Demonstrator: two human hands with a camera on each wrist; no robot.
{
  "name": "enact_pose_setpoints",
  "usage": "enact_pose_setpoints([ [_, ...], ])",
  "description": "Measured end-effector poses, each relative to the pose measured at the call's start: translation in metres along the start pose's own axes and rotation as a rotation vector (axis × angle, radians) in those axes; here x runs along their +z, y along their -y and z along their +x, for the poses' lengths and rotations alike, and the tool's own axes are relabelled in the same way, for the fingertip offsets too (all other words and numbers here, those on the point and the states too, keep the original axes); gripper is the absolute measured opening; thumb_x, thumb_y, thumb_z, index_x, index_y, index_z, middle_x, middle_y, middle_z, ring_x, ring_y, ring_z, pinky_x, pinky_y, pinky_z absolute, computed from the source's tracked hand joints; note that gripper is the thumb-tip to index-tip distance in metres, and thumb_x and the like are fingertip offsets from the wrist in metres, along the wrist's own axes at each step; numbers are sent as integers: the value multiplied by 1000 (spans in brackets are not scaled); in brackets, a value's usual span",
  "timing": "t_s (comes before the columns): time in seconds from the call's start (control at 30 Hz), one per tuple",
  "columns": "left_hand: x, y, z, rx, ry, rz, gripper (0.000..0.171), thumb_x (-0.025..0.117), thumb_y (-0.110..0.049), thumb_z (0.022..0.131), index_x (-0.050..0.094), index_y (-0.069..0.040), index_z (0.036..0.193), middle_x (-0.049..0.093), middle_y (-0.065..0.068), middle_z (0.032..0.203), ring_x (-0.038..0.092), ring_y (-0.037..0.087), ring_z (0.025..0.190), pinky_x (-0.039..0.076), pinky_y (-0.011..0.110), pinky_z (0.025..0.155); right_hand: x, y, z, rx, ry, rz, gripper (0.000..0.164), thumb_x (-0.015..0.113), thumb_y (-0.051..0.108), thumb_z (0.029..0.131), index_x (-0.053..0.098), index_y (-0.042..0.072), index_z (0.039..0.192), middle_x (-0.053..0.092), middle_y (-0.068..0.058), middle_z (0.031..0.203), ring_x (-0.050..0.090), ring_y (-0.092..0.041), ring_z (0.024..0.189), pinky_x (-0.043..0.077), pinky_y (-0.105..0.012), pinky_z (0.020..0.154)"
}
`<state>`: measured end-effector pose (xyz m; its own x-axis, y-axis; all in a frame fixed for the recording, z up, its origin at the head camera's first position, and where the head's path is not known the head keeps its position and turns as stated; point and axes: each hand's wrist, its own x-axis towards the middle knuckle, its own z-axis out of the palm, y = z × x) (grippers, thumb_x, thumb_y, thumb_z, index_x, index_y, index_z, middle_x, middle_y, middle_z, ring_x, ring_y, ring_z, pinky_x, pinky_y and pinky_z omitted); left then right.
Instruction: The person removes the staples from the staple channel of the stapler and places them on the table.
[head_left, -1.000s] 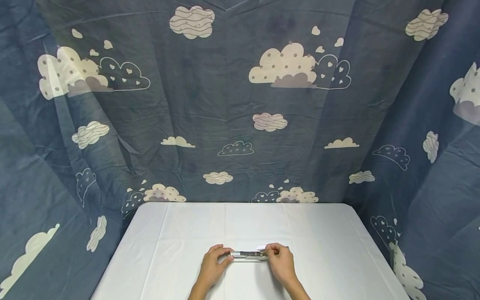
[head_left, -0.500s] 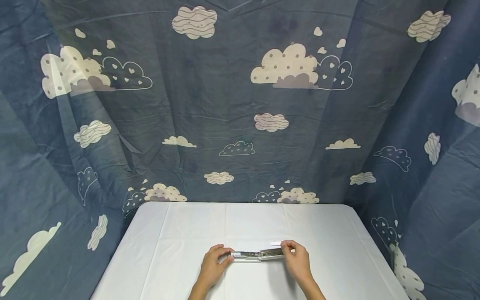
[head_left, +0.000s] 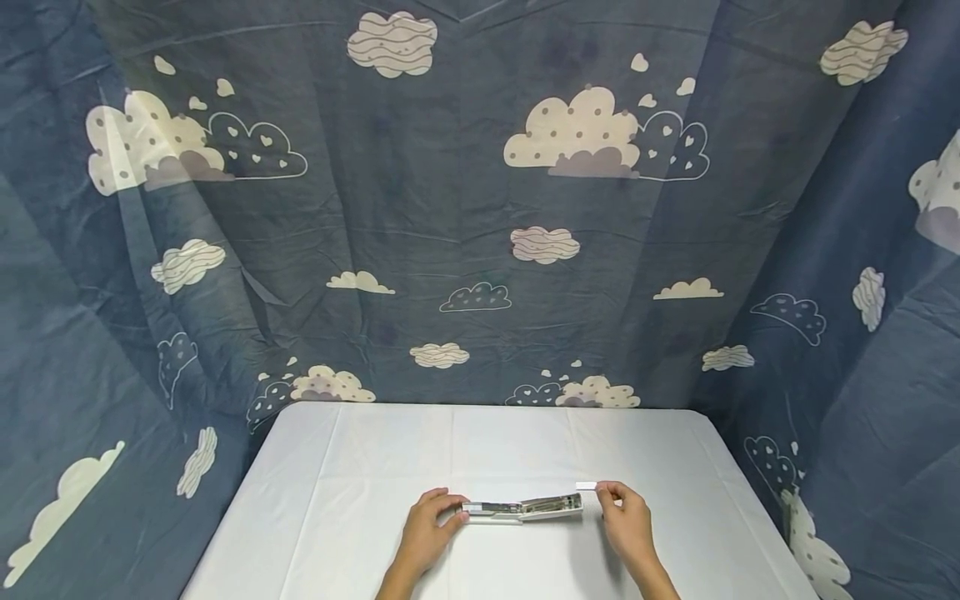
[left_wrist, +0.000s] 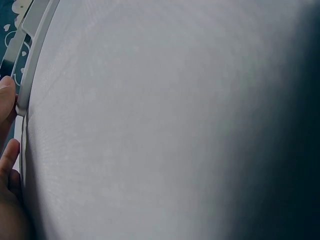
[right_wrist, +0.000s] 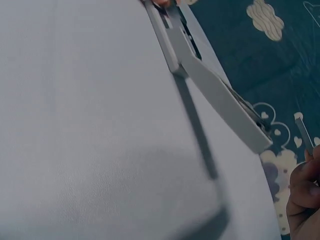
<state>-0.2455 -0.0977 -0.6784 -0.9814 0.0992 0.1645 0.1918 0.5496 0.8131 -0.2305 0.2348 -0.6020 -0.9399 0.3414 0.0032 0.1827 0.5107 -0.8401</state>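
Observation:
An opened stapler (head_left: 491, 509), pale with a dark inner track, lies across the white table in the head view. Its top arm (head_left: 551, 507) is swung back to the right and slopes up off the table, metal parts showing inside. My left hand (head_left: 425, 535) holds the stapler's left end between thumb and fingers. To the right, apart from the top arm's end, my right hand (head_left: 628, 527) pinches a short pale strip (head_left: 587, 486) that looks like a row of staples. In the right wrist view the strip (right_wrist: 304, 132) looks grey beside the curled fingers (right_wrist: 304, 192).
The white-covered table (head_left: 360, 458) has a far edge against a dark blue curtain (head_left: 420, 200) printed with clouds. More curtain hangs along both sides. A shadow (right_wrist: 195, 125) falls on the cloth under the raised arm.
My right hand has moved right with the pale strip. The stapler's top arm has swung out rightward and now stands free of the hand. My left hand has stayed in place.

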Motion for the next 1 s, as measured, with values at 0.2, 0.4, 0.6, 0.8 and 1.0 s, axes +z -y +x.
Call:
enact_pose_setpoints([
  [0.2,0,-1,1,3,-5,1,26,79,-36,88,78,-26,113,72,8,129,59,39,131,42,67,108,-11,-12,6,16,-16,-11,29,52,16,105,68,-6,114,62,-14,99,55,-13,69,47,-20,56],
  [0.4,0,0,2,19,-19,4,25,80,-35,88,78,-26,112,74,7,126,60,39,129,43,67,107,-17,-24,8,21,-11,-37,29,52,17,106,67,-6,113,64,-14,97,54,-13,71,44,-21,56],
  [0.6,-1,-1,3,11,-4,-9,25,79,-35,88,78,-26,112,73,7,127,59,39,131,42,67,109,-19,-40,11,14,13,-74,30,52,19,106,68,-5,113,66,-14,96,51,-14,72,41,-23,58],
  [0.8,-1,-1,2,13,-9,2,26,79,-36,88,78,-26,112,73,6,127,59,39,131,42,67,109,-14,-55,12,27,17,-120,30,53,21,106,69,-4,111,70,-16,99,56,-21,81,41,-27,66],
  [1.0,1,0,0,7,-1,-11,27,78,-38,89,78,-26,112,71,10,130,58,42,131,41,70,108,-7,-68,13,61,33,-152,31,53,21,106,69,-5,111,71,-14,95,61,-23,86,43,-29,70],
])
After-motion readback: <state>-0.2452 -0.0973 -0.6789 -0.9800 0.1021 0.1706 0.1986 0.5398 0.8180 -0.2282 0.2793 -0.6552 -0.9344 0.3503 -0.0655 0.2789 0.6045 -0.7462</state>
